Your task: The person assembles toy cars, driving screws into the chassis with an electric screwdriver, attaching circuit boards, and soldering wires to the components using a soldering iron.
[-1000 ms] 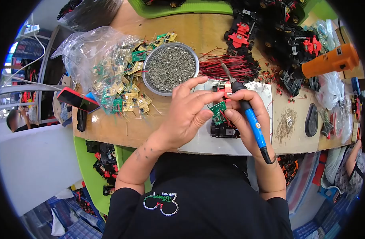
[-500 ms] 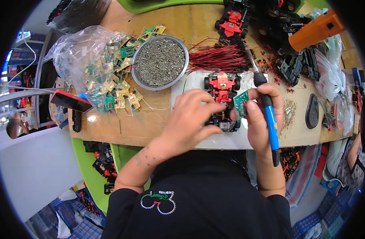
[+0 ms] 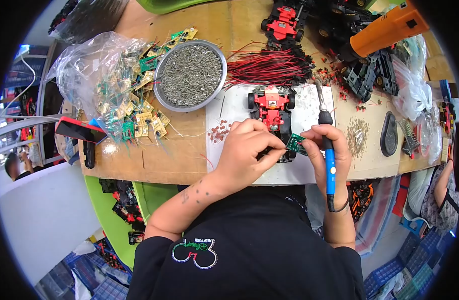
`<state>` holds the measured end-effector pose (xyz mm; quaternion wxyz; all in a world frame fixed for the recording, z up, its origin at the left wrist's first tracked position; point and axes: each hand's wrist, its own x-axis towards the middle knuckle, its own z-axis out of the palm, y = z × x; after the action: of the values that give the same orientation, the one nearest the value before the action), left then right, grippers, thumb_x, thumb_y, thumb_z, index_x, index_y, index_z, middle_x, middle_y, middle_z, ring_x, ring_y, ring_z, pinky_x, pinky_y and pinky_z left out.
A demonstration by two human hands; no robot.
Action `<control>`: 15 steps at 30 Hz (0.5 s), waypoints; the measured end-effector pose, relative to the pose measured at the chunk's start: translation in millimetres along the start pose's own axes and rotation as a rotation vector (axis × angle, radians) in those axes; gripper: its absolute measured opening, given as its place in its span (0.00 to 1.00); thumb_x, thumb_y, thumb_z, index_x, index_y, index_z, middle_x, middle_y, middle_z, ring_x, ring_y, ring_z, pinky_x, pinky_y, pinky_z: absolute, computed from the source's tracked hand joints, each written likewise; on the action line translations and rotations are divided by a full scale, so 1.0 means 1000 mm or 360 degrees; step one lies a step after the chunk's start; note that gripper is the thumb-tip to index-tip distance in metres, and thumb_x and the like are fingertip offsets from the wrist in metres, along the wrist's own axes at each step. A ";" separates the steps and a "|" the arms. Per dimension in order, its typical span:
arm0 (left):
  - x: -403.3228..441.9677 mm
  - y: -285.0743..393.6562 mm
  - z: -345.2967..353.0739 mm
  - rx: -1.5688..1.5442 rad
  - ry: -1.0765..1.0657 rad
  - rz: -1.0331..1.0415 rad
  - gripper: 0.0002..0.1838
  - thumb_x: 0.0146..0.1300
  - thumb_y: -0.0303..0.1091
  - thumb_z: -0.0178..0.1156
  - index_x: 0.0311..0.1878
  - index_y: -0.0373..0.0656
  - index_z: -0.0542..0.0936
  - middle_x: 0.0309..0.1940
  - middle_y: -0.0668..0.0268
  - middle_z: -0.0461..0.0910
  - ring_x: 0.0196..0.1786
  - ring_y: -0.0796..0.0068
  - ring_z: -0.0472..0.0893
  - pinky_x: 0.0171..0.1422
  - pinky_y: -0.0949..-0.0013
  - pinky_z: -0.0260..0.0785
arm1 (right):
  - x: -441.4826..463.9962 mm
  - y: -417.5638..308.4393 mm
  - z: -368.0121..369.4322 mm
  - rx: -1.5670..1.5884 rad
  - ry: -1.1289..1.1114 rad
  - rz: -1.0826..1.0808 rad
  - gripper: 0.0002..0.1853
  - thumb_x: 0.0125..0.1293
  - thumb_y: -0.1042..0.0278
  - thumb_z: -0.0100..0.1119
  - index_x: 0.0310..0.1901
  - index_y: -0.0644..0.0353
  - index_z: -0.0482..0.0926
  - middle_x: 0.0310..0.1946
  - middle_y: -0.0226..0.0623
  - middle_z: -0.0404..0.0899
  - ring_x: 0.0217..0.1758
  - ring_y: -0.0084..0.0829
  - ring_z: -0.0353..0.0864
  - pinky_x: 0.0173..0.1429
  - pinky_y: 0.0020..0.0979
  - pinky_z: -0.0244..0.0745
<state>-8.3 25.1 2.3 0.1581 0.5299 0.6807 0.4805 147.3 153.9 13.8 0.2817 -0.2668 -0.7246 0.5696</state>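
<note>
Above a toy car chassis (image 3: 270, 111) with red parts, a small green circuit board (image 3: 294, 143) is held up between my two hands. My left hand (image 3: 249, 155) has its thumb and forefinger pinched at the board's left edge; whether a wire is also between them I cannot tell. My right hand (image 3: 334, 152) grips a blue soldering iron (image 3: 330, 167), its tip pointing away from me, while its thumb and forefinger steady the board's right side. The chassis lies on a white sheet (image 3: 234, 107), partly hidden by my left hand.
A metal bowl of screws (image 3: 190, 75) stands left of a bundle of red and black wires (image 3: 269, 67). Further left, circuit boards (image 3: 142, 120) spill from a clear bag (image 3: 84, 65). An orange tool (image 3: 384, 32) and black chassis parts (image 3: 362, 80) crowd the right.
My left hand has moved right and closed at the board's edge. The board has been turned and brought between both hands. The soldering iron is more upright; the view has shifted slightly.
</note>
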 end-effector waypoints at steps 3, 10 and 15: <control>-0.003 0.002 0.003 -0.0147 0.0024 -0.0279 0.06 0.52 0.31 0.72 0.34 0.46 0.86 0.31 0.72 0.85 0.43 0.70 0.78 0.51 0.63 0.66 | 0.002 0.003 0.004 -0.0058 -0.0029 -0.0078 0.18 0.62 0.83 0.67 0.53 0.61 0.77 0.41 0.37 0.85 0.45 0.25 0.86 0.49 0.26 0.81; -0.001 0.002 -0.003 -0.0259 -0.0060 -0.0514 0.07 0.55 0.32 0.71 0.37 0.44 0.88 0.33 0.67 0.85 0.43 0.68 0.78 0.51 0.63 0.68 | 0.006 0.007 0.006 -0.0072 -0.0044 -0.0193 0.17 0.61 0.83 0.68 0.51 0.61 0.79 0.42 0.38 0.85 0.44 0.26 0.87 0.48 0.26 0.81; 0.005 -0.002 -0.007 -0.0280 -0.0147 -0.0507 0.07 0.58 0.34 0.70 0.38 0.43 0.88 0.33 0.65 0.85 0.43 0.66 0.78 0.52 0.63 0.69 | 0.011 0.007 0.006 -0.0160 -0.0087 -0.0245 0.16 0.59 0.83 0.70 0.48 0.61 0.80 0.42 0.38 0.85 0.42 0.28 0.87 0.46 0.27 0.81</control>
<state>-16.2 26.0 5.5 0.3090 0.4210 0.7032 0.4824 136.4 159.0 7.4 0.2910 -0.2085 -0.7781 0.5162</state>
